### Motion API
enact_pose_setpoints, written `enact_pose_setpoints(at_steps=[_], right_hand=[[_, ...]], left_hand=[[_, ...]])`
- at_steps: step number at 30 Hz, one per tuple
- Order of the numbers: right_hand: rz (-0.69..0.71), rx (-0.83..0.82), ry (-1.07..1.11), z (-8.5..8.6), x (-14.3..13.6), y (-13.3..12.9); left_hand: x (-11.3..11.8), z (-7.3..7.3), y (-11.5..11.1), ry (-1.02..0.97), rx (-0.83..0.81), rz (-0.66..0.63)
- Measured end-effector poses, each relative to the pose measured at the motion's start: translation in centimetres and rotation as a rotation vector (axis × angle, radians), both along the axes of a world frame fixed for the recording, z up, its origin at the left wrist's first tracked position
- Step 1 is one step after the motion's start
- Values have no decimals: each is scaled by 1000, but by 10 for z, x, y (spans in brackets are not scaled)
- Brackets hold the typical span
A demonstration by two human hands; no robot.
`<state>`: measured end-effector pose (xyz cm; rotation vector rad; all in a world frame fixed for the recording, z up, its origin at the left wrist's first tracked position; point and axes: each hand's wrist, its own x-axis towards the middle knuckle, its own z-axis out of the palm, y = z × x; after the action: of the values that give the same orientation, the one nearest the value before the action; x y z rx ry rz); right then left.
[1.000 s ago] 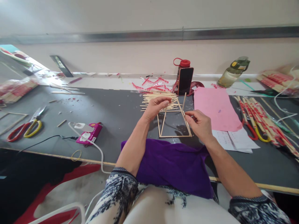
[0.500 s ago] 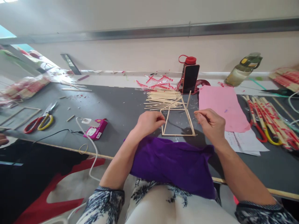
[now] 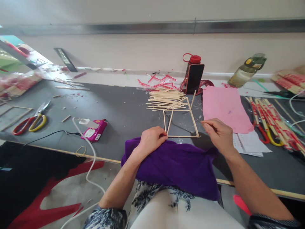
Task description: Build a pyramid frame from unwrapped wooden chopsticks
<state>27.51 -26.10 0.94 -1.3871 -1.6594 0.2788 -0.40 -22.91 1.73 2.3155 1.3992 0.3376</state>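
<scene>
Towards the left end of the desk (image 3: 114, 121), on open scissors (image 3: 39, 119): risk of a nick from reaching across carelessly. Nearer the middle, with the white cable (image 3: 91, 159) looping over the near edge, danger of snagging on the left forearm and tugging at the pink box (image 3: 95, 131).

Left hand (image 3: 151, 138) over the purple cloth (image 3: 171, 165), fingers curled, thumb near forefinger, at the near left corner of the stick frame (image 3: 182, 136); impossible to tell whether pinching or just touching. Just beyond the desk's near edge, between both hands: the frame, likely to skew at its thin joints under a press or with a pull on the cloth. Close behind, loose sticks (image 3: 164, 97), easily scattered by a sweep.

Right hand (image 3: 219, 132) beside the frame's right side, thumb and forefinger nearly together, perhaps around something too small to make out, easily dropped. Farther right, pink sheet (image 3: 226, 109), liable to slide if brushed.
</scene>
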Motion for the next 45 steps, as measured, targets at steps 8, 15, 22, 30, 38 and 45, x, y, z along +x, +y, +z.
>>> enact_pose_setpoints(at_steps=[8, 15, 22, 30, 38, 45], right_hand=[[-29, -71, 16, -11, 1, 4], [-31, -124, -6, -18, 3, 6], [-20, -218, -229, -18, 17, 28], [-35, -288, -523, -17, 31, 81], [-88, -325, -597, -26, 21, 104], [-79, -354, -649, -29, 17, 110]], left_hand=[[0, -5, -2, 23, -34, 35], [2, -6, 0, 44, -46, 61], [4, -7, 1, 62, -44, 64], [5, -11, 4, 79, -44, 82], [5, -13, 5, 90, -43, 86], [6, -13, 6, 88, -57, 90]])
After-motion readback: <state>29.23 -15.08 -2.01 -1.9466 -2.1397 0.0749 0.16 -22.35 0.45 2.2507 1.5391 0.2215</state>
